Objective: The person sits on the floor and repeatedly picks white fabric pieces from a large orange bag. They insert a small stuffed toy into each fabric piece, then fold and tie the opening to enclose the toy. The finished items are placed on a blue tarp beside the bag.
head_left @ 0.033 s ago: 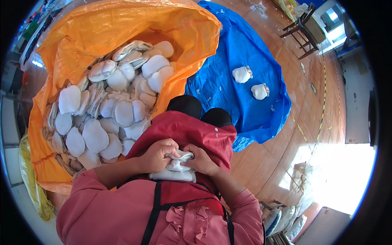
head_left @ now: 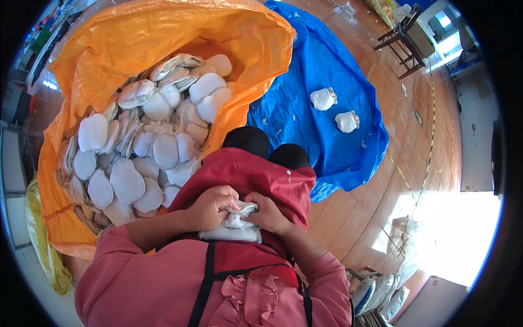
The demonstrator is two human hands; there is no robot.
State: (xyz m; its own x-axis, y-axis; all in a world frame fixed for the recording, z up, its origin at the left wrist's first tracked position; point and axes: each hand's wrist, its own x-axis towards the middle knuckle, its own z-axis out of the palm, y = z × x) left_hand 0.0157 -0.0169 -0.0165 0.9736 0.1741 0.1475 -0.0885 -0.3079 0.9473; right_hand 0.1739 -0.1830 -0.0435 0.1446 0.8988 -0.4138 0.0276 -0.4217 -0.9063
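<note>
Over my lap, on a dark red apron (head_left: 245,169), both hands pinch a white padded cloth piece. My left hand (head_left: 215,208) grips the left edge of the white cloth pad (head_left: 238,219). Fingers curled, my right hand (head_left: 267,214) holds its right edge. The upper rim looks folded over between the thumbs; the fingertips are partly hidden. Against my belly lies a thicker white padded part (head_left: 231,235); I cannot tell whether it is joined to the held piece.
To the left stands a wide orange sack (head_left: 163,22) holding a heap of flat white oval pads (head_left: 127,181). On a blue sheet (head_left: 327,147) at the right lie two white bundled pieces (head_left: 323,100). A wooden chair (head_left: 406,42) stands far right; a yellow bag (head_left: 43,240) is far left.
</note>
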